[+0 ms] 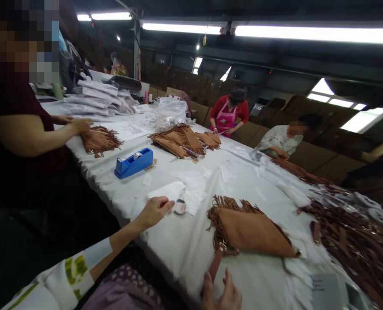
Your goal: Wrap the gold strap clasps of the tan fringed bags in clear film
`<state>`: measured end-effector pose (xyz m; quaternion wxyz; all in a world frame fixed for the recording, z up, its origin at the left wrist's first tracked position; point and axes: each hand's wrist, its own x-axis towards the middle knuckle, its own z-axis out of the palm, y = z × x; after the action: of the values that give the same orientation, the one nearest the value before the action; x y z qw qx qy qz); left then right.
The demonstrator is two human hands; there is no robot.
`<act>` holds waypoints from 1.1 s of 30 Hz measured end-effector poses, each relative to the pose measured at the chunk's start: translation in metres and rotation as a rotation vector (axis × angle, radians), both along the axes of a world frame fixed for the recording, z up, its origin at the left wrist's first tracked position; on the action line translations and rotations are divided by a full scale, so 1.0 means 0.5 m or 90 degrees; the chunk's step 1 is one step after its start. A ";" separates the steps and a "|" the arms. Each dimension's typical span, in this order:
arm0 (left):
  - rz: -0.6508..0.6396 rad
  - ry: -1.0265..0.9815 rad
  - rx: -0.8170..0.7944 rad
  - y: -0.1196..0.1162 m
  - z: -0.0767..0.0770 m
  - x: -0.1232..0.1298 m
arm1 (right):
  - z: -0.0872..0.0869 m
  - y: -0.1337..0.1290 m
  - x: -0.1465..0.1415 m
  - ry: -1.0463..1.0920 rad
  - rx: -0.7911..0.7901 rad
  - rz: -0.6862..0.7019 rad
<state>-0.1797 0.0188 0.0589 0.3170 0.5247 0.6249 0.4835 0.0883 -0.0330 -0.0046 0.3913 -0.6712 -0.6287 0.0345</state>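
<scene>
My left hand is over the near table edge, its fingers pinched together beside a small round clear item and white paper; anything between the fingertips is too small to name. A brown fringed bag lies flat on the white cloth, fringe toward the far left. From its near corner a brown strap runs down from a metal clasp to my right hand. The fingers of my right hand are apart, with the strap's end against the thumb side. A blue tape dispenser stands farther left.
More fringed bags lie mid-table, behind them wrapped packages. A person at the left handles another bag. Two people work across the table. Brown straps are heaped at the right.
</scene>
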 end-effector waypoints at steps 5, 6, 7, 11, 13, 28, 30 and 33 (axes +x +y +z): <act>-0.348 -0.239 -0.155 -0.060 0.039 0.125 | 0.090 -0.023 -0.043 0.145 0.012 0.300; -0.365 -0.268 -0.183 -0.066 0.036 0.144 | 0.099 -0.025 -0.051 0.209 -0.052 0.316; -0.363 -0.294 -0.203 -0.069 0.031 0.159 | 0.104 -0.027 -0.057 0.280 -0.130 0.315; -0.273 -0.449 -0.249 -0.072 -0.001 0.175 | 0.095 -0.033 -0.053 0.556 -0.359 0.228; -0.246 -0.550 -0.268 -0.081 -0.017 0.174 | 0.086 -0.036 -0.046 0.653 -0.376 0.195; -0.128 -0.388 -0.203 -0.105 -0.056 0.204 | 0.058 -0.041 0.023 0.334 -0.289 0.076; -0.183 -0.380 -0.243 -0.108 -0.066 0.213 | 0.061 -0.027 0.054 0.209 -0.287 0.031; -0.283 -0.374 -0.303 -0.115 -0.101 0.245 | 0.039 -0.015 0.062 0.095 -0.321 0.052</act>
<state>-0.0574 -0.0386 0.0083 0.6895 0.3990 0.4744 0.3747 0.1194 -0.0405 0.0150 0.2554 -0.7171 -0.5963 0.2548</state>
